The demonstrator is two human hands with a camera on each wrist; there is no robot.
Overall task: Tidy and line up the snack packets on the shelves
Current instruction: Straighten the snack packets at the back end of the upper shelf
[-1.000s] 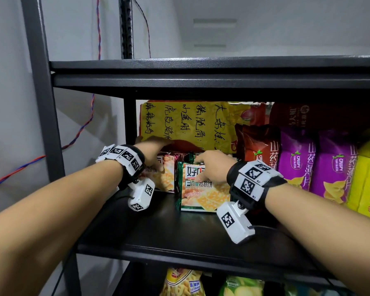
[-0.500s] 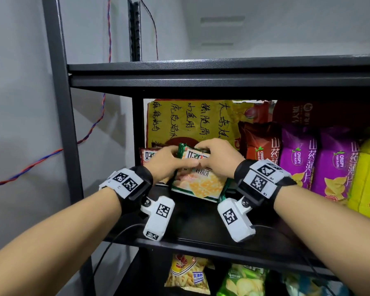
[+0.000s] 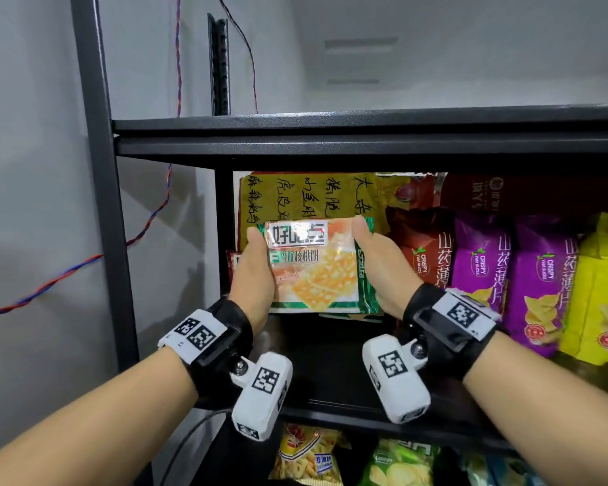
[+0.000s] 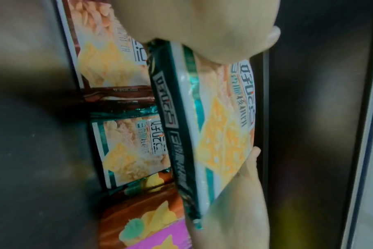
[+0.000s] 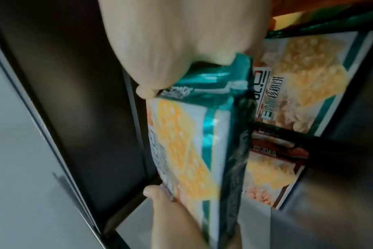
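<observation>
A green-edged cracker packet point(image 3: 315, 268) is held upright, face toward me, a little above the black middle shelf point(image 3: 330, 380). My left hand point(image 3: 257, 268) grips its left side, thumb on the front. My right hand point(image 3: 376, 264) grips the right side the same way. The fingers behind the packet are hidden in the head view. In the left wrist view the held packet point(image 4: 219, 126) is seen edge-on, with a second green cracker packet point(image 4: 130, 151) and a brown cracker packet point(image 4: 104, 59) standing behind it. The right wrist view shows the held packet point(image 5: 187, 143) too.
A big yellow bag point(image 3: 306, 198) leans at the back. Right of my hands stand a red-brown crisp bag point(image 3: 422, 247), purple yam crisp bags point(image 3: 485, 261) and yellow bags point(image 3: 601, 285). The upper shelf point(image 3: 365, 135) hangs close overhead. A post point(image 3: 102, 205) stands left. More packets point(image 3: 309, 454) lie below.
My left hand left the back packet and joined the right on the green packet. Together they lifted it off the shelf and turned it upright, face forward.
</observation>
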